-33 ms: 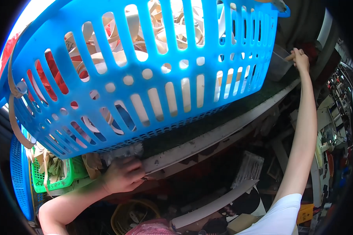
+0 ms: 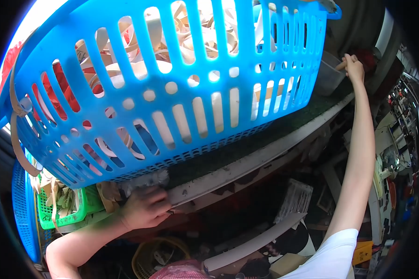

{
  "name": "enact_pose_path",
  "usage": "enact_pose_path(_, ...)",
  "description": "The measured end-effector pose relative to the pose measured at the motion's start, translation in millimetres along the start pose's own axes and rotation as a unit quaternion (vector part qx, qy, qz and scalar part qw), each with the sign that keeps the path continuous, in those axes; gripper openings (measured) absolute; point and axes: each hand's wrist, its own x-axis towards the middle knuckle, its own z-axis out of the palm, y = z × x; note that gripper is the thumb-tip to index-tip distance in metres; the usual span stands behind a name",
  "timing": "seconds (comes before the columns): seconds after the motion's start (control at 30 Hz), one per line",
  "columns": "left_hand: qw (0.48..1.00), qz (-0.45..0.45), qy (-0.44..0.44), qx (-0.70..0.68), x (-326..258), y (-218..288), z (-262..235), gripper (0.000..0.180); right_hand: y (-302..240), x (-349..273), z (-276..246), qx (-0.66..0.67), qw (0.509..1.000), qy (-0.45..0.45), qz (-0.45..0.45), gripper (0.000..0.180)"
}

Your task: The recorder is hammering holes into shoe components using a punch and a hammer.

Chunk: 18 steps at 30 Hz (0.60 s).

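In the head view, the only one here, the right hand is way out at the upper right, fingers pinched shut around a small tan piece, right by a cloudy clear tub. Can't tell if the piece actually touches the tub. The left hand is lower left of centre with fingers curled at the shelf's front edge, just beside some crumpled clear plastic. Can't tell if it's clamped on anything, since the fingertips are hidden.

My worry is the right arm: it's stretched nearly straight, so a loose pinch could drop that piece, and a clumsy nudge could tip the tub. If the left hand slips, the crumpled plastic might get dragged off too.

The big obstacle is the slotted blue basket filling the upper left and middle, loaded with tan strips. It blocks most of the shelf behind it. A loose tan strap dangles down its left end, and I reckon it could snag. There's a green basket lower left, plus a yellow basket and a curved pale strip at the bottom.
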Motion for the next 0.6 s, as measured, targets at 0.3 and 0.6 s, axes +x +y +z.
enact_pose_path(0.3, 1.000, 0.007, -0.001, -0.001, 2, 1, 1, 0.023, 37, 11, -16, 0.028, 0.996, 0.058, 0.061, 0.039)
enact_pose_path(0.6, 0.999, 0.025, 0.016, 0.010, 2, 4, 0, 0.022, 3, 0, -8, 0.153, 0.954, 0.007, 0.258, 0.041)
